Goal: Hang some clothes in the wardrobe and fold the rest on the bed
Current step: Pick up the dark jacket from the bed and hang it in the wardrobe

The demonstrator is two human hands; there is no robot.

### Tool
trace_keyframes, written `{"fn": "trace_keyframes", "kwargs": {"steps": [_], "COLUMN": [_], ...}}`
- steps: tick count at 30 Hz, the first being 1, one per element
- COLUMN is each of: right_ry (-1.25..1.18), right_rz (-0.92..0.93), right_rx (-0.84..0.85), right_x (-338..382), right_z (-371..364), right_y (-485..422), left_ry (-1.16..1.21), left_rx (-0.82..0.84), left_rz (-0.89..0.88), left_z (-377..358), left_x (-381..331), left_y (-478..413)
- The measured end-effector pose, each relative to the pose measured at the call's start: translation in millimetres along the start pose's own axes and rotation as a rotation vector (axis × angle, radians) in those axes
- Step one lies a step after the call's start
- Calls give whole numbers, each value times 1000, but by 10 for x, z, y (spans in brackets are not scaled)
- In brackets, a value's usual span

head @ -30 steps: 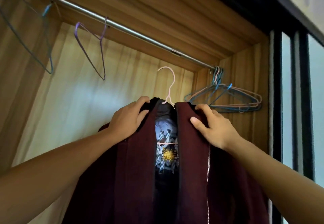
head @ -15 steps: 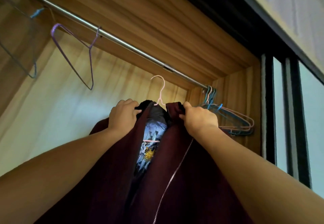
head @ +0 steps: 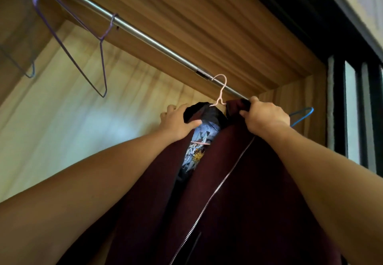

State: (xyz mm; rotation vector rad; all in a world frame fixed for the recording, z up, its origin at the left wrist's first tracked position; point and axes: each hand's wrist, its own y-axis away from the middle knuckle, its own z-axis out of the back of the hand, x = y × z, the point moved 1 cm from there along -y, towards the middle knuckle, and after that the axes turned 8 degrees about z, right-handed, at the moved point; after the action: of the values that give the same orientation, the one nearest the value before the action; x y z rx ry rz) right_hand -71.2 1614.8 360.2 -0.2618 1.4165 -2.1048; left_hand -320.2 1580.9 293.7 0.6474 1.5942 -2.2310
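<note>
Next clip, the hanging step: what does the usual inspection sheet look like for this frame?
Surface: none in view; a metal rail runs under the wardrobe's wooden top.
Job's things: maroon jacket over a printed shirt on a pink hanger, with its hook at the rail; cannot tell whether it is seated.
Clutter: purple hanger on the rail; blue hanger behind the right hand; far-left hanger.
Grippers: left hand and right hand each grip the jacket at the collar.
Cables: nothing seen.
Surroundings: dark window bars at right.
</note>
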Motion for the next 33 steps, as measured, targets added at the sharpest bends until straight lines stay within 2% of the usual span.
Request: {"fn": "trace_keyframes", "kwargs": {"steps": [2,7,10,14,18,22,29,33], "right_ry": [1,18,36,77,106,129,105,138], "right_rz": [8,8,-24,-29,-16,-10,-92,-121], "right_rx": [-13,4,21,-4,-8,-19,7,11], "right_x": [-58,-150,-247,-306,-337,-482,-521,-462], "right_z": [-2,-83,-127,-161,-141,-73,9,86], "right_y": [-15,-46,-102,-168,-178,-142,-248,-398], "left_ry": [57,-78,-104,53,204,234,42,18], "left_rx": [152,127,0,-165,-198,-203,-259,-225], "left_rz": [102,302,193,68,-83,-210,-40,-61], "left_z": [-191,-424,-492,-525,-636,-568,-151,-137], "left_x": [29,104,33,-437,-901,-798,-226,-301], "left_y": [54,-90,-202,-133,149,235,-210,-335]}}
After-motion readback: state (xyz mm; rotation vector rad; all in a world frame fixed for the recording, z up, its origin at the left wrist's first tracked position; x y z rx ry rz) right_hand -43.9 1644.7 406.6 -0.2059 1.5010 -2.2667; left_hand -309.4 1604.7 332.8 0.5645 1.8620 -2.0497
